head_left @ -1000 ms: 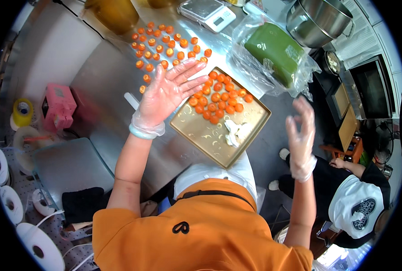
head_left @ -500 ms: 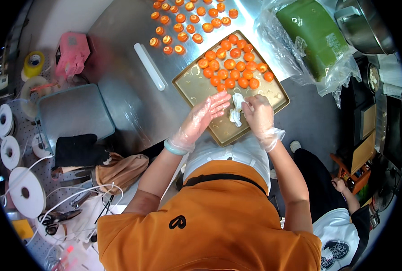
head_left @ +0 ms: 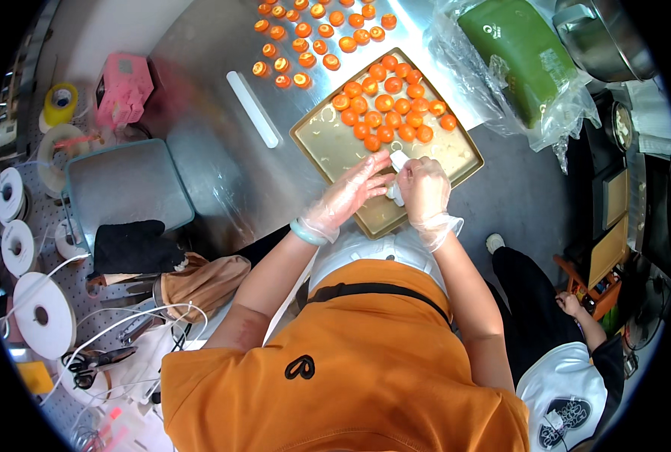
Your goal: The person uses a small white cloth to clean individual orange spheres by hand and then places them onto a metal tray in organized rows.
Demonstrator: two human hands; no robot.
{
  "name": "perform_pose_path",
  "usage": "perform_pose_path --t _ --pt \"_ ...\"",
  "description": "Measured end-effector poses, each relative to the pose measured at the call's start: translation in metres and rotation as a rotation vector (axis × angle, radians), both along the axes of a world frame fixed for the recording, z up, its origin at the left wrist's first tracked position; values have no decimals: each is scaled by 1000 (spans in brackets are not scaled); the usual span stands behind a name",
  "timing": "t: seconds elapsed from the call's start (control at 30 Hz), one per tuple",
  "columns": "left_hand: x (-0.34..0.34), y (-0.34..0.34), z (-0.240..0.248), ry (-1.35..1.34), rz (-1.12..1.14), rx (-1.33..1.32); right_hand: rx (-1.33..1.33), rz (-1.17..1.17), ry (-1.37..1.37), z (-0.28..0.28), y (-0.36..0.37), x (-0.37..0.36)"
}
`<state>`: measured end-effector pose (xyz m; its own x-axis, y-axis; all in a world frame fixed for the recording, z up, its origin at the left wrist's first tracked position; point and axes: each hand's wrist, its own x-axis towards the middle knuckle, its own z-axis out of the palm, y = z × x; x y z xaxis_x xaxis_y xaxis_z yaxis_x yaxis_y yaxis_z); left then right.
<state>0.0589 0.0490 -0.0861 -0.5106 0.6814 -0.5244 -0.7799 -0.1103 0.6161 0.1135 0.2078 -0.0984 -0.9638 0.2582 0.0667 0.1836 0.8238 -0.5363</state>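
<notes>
A gold baking tray point(head_left: 316, 147) lies in front of me, with orange cherry tomatoes point(head_left: 393, 85) gathered in its far part. Over its near part, my right hand point(head_left: 424, 190) in a clear plastic glove pinches a small crumpled white thing, like a tissue point(head_left: 398, 160); most of it is hidden behind the fingers. Also gloved, my left hand point(head_left: 354, 192) is held beside it with fingers stretched out and palm toward the right. Its fingertips come close to the white thing; whether they touch cannot be made out.
Halved tomatoes point(head_left: 303, 45) stand on the metal table beyond the tray. A white bar point(head_left: 252, 109) lies left of it; a green bag in clear plastic point(head_left: 518, 68) and a steel pot point(head_left: 603, 38) are at far right. Another person point(head_left: 561, 377) is at lower right.
My right hand has moved slightly left and closed over the white thing, covering more of it. My left hand has shifted a little right toward it.
</notes>
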Motion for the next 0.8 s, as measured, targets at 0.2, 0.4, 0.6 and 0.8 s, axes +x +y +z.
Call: perform_pose_path --t 0.2,0.4,0.6,0.8 --pt "4 5 -5 -75 9 104 -58 7 -7 -4 -5 -1" --pt "-3 0 16 -209 -65 187 -191 -33 -116 -9 13 5" --pt "-14 4 34 -66 -33 155 -516 228 -333 30 69 13" --pt "-22 19 49 49 4 53 -355 -92 355 211 225 -22"
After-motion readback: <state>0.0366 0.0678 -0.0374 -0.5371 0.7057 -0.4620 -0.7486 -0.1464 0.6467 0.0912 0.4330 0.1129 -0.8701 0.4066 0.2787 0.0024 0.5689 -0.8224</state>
